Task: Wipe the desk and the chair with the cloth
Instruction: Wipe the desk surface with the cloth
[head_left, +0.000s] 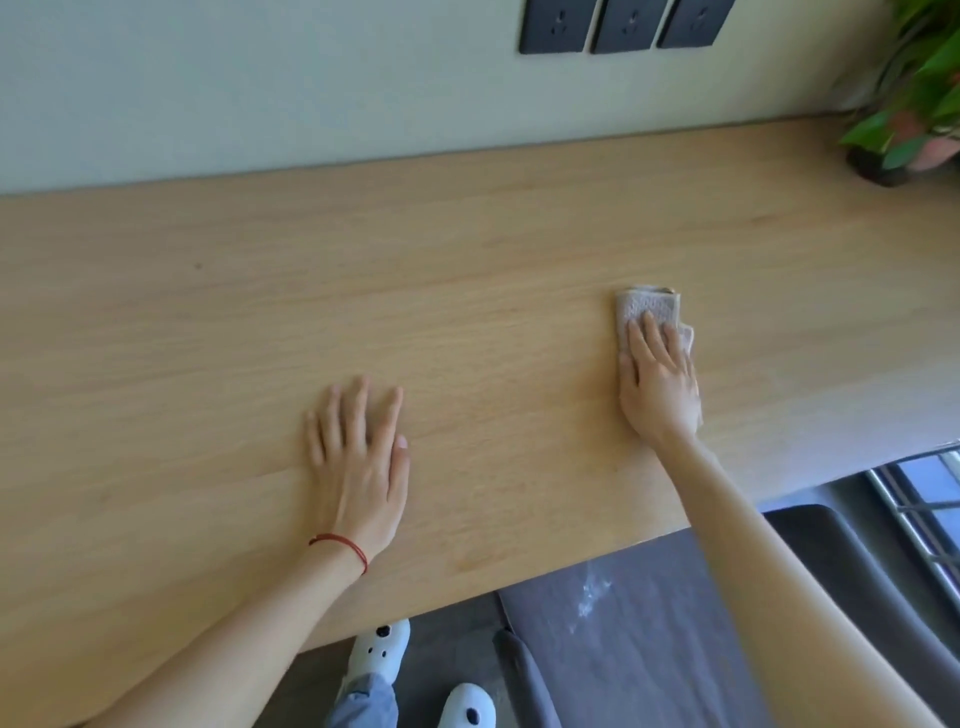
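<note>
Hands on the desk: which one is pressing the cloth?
The right hand, flat on the folded beige cloth toward the plant end of the desk. The left hand, with a red wrist string, rests bare on the wood.

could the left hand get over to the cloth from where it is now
Probably yes. The left hand lies flat on the bare desk, and nothing sits on the wood between it and the cloth. The right hand is pressing on most of the cloth, so only its far end is free to grab.

Home or office nook: wooden desk (467, 291), wall sockets (621, 23), potted plant (914, 104), grey chair (649, 623).
</note>
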